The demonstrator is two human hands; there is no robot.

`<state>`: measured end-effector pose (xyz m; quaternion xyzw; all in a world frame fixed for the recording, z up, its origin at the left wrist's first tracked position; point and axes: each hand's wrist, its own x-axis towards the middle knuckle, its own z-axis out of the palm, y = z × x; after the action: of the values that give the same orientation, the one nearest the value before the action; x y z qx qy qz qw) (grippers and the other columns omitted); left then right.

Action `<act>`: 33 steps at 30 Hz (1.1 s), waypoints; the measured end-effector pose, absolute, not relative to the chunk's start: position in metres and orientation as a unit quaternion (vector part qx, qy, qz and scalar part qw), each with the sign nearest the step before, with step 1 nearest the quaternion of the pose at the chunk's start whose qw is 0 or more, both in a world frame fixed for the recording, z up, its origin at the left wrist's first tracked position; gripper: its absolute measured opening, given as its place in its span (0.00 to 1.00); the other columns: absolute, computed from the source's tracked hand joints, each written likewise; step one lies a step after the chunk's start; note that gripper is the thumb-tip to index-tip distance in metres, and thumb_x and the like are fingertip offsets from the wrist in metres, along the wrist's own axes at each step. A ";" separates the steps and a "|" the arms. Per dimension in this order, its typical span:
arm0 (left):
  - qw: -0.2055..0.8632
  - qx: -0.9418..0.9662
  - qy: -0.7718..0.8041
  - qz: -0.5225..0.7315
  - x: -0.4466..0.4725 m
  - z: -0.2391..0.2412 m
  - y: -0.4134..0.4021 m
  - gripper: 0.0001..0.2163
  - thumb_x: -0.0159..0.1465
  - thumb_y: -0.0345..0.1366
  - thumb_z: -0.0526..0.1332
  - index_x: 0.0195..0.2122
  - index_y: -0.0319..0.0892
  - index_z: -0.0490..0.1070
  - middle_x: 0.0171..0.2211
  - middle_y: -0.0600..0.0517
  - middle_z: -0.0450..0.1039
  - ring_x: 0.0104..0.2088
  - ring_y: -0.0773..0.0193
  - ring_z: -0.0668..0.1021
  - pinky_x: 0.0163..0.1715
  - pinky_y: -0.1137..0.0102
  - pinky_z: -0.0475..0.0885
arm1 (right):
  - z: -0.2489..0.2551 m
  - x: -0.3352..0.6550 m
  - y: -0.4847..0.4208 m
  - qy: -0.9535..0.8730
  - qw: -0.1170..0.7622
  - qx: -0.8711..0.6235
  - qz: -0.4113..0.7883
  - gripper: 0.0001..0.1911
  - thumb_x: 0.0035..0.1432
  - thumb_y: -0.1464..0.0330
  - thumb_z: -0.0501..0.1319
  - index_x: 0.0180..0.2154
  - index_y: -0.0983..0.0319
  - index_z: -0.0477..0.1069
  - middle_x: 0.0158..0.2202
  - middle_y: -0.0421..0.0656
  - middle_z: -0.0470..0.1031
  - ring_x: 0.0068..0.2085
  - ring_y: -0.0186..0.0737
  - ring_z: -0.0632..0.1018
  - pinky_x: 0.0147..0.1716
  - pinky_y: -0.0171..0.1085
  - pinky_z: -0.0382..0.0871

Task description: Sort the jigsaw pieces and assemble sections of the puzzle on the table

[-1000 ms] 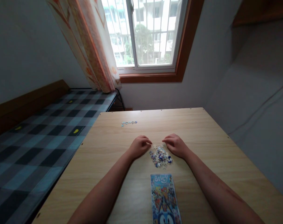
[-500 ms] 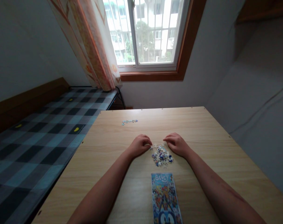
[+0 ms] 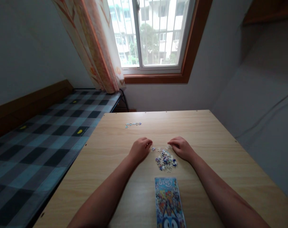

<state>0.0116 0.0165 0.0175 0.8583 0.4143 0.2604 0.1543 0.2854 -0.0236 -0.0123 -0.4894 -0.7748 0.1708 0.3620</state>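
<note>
Person's left hand (image 3: 141, 148) & right hand (image 3: 182, 148) sit on the wood-grain table (image 3: 193, 196), one each side of the pile of jigsaw pieces (image 3: 166, 161), prob. so both can get at it w/o crossing. Left hand: fingers curled in, thumb & forefinger close together, narrow gap at most; can't tell if a small piece is b/w the tips. A single loose piece (image 3: 153, 148) lies just beside those fingertips, apart from the main heap, maybe set out there for a better look. Right hand: palm down, fingers bent & bunched, forefinger pointing in twd the far edge of the pile; can't tell if it touches or holds a piece, as the tips are too small to read. Farther off, twd the table's far left, lies a short strip of pieces (image 3: 133, 124), looks joined, w/ one end turning twd the person; prob. kept well apart so it won't mix w/ the loose ones. Printed picture (image 3: 169, 202) lies face up b/w the forearms, nearer the person than the pile, lettering at its far end & upright to them, prob. for easy ref. Light comes from the window (image 3: 155, 38) ahead.
</note>
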 end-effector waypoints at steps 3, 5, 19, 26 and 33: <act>0.111 0.881 0.410 0.208 0.019 0.023 0.002 0.07 0.66 0.34 0.60 0.35 0.44 0.79 0.34 0.49 0.77 0.35 0.62 0.76 0.37 0.68 0.69 | -0.012 0.285 -0.024 -0.774 0.365 -0.489 0.173 0.13 0.60 0.75 0.58 0.40 0.59 0.80 0.40 0.44 0.79 0.44 0.40 0.77 0.48 0.41 0.69; 0.084 0.894 0.406 0.170 0.024 0.026 -0.005 0.08 0.65 0.35 0.60 0.34 0.44 0.79 0.34 0.48 0.78 0.36 0.60 0.76 0.37 0.67 0.69 | -0.013 0.285 -0.024 -0.773 0.367 -0.488 0.172 0.12 0.60 0.74 0.58 0.40 0.59 0.80 0.41 0.45 0.79 0.44 0.40 0.77 0.48 0.41 0.70; 0.012 0.849 0.516 0.115 0.006 0.021 0.014 0.09 0.64 0.25 0.56 0.33 0.42 0.75 0.37 0.44 0.77 0.40 0.56 0.73 0.39 0.65 0.70 | -0.016 0.285 -0.024 -0.774 0.369 -0.488 0.161 0.12 0.60 0.72 0.57 0.39 0.59 0.80 0.40 0.45 0.79 0.44 0.42 0.77 0.47 0.43 0.71; 0.021 0.849 0.506 0.154 0.008 0.018 0.014 0.09 0.66 0.28 0.56 0.40 0.41 0.75 0.43 0.42 0.76 0.45 0.52 0.73 0.44 0.61 0.68 | -0.014 0.285 -0.024 -0.774 0.364 -0.491 0.166 0.12 0.61 0.73 0.57 0.39 0.59 0.80 0.40 0.45 0.79 0.43 0.41 0.77 0.46 0.42 0.71; 0.056 0.890 0.415 0.179 0.012 0.024 0.013 0.10 0.68 0.35 0.57 0.37 0.44 0.79 0.38 0.46 0.77 0.41 0.56 0.74 0.44 0.62 0.68 | -0.006 0.285 -0.027 -0.794 0.359 -0.465 0.159 0.12 0.60 0.72 0.59 0.41 0.58 0.80 0.41 0.46 0.79 0.43 0.40 0.77 0.47 0.42 0.70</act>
<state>0.0119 0.0128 0.0243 0.8901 0.4155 0.1787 0.0565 0.2850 -0.0275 -0.0059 -0.4649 -0.7937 0.1592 0.3586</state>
